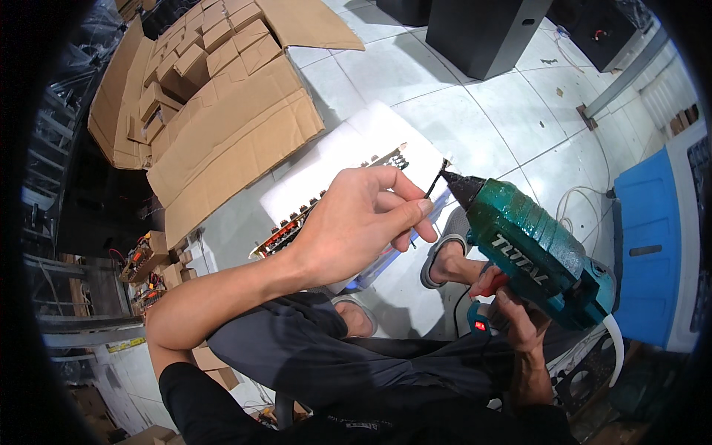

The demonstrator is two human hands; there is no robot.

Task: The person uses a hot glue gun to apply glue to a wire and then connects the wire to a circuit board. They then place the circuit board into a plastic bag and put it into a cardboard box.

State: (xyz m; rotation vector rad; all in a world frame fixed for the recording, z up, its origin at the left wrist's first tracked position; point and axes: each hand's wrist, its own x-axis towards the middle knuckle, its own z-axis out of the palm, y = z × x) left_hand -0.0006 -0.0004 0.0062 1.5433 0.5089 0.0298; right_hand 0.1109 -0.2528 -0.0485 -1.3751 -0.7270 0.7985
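Note:
My right hand (521, 322) grips a teal hot glue gun (523, 230) by its handle, below the body. A white glue stick (617, 348) curves out of its back end, and a small red light glows on the handle. My left hand (356, 222) is closed in a pinch on a thin black rod (436, 184), whose upper end is at the gun's dark nozzle (461, 187). Whether the two touch, I cannot tell. Behind my left hand, a circuit board (285, 231) with a row of small parts lies on white foam (319, 182), partly hidden by the hand.
A large open carton (237, 148) full of small brown boxes stands at the far left. More circuit boards (141, 259) are stacked at the left. Tall black cabinets (478, 37) stand on the tiled floor at the back. A blue plastic panel (649, 245) is at the right, near loose white cable (586, 200).

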